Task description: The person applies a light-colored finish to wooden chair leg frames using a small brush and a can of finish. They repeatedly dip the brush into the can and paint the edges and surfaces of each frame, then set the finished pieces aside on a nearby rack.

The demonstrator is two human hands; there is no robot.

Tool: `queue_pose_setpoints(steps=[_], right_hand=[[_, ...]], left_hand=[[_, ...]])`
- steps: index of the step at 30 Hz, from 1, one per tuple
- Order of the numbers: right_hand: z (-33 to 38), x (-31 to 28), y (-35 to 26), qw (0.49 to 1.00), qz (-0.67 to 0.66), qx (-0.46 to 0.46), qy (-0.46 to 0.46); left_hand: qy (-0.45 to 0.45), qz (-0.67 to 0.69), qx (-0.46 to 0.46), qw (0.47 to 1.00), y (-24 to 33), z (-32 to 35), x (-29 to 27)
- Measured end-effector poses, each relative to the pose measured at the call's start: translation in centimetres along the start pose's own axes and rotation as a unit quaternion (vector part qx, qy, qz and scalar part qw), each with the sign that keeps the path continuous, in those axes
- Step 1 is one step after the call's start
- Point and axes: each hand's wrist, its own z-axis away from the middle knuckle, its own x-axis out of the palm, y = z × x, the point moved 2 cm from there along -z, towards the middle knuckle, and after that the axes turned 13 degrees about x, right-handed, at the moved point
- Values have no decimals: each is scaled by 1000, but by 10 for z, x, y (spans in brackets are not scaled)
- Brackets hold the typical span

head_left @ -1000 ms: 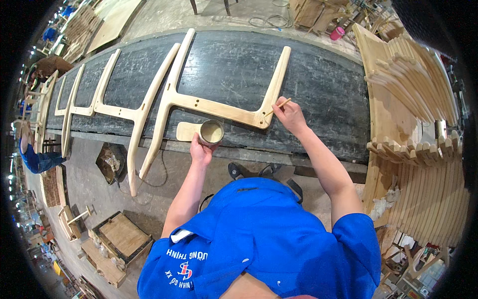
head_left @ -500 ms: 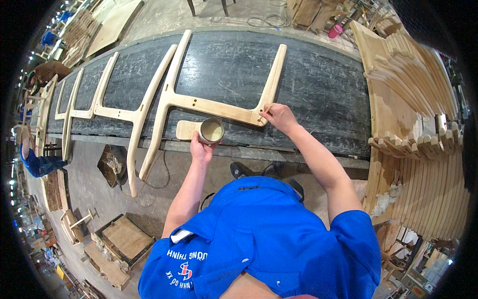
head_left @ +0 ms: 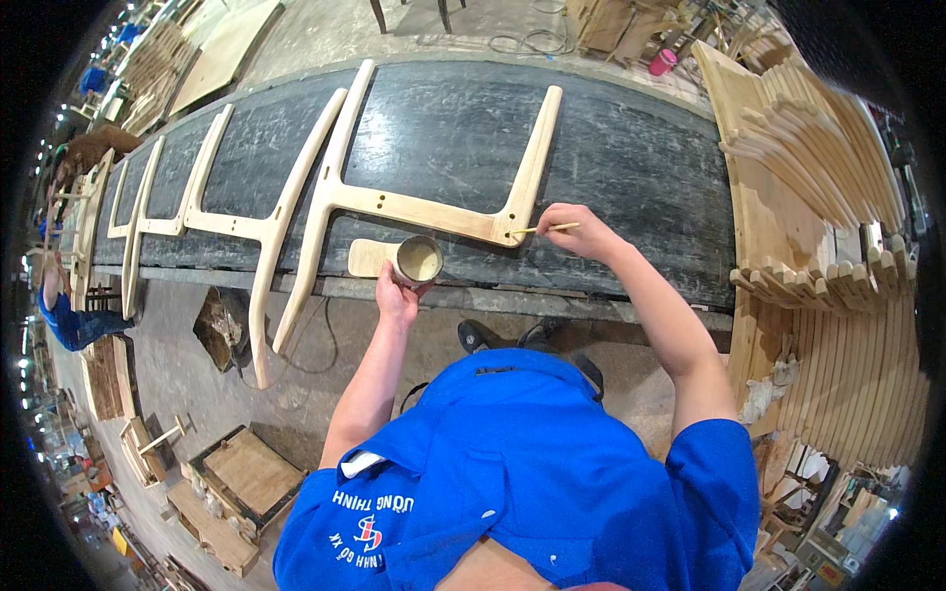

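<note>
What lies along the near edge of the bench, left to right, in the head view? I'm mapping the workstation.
Small flat wooden block → cup of pale glue, held by the left hand → thin stick touching the chair frame's corner joint → right hand gripping the stick.

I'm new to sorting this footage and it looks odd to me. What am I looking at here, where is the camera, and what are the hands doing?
The picture comes from a wide fisheye camera worn on a person's head, looking down, so straight edges bend. There is no machine: the blue-sleeved arms from the lower edge are the person's own. On the long dark workbench lie pale wooden frame pieces; the nearest wooden frame lies in front of the person. The left hand holds a small round cup of pale paste, beside a flat wooden block. The right hand holds a thin stick, its tip at the frame's corner joint. Stacked curved wooden parts stand to the right.
</note>
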Motion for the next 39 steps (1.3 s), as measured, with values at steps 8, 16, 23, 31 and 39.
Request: queue_pose_setpoints(steps=[8,16,23,31,39], right_hand=[[33,-66,14,899,-336,172,223],[120,-299,-3,732,-407,-5,546],[169,-488,-3,620,-533,-75,571],[188,-649,15,670,-399,-35,625],[165,-711,49,722,-382,103,567]], left_hand=[[-96,14,-24,995,-12,-10,35],[-93,53,-24,994,-24,5,106],[-28,65,2,997,-29,20,138],[17,109,65,992,-7,55,135],[216,88,142,962,33,147,91]])
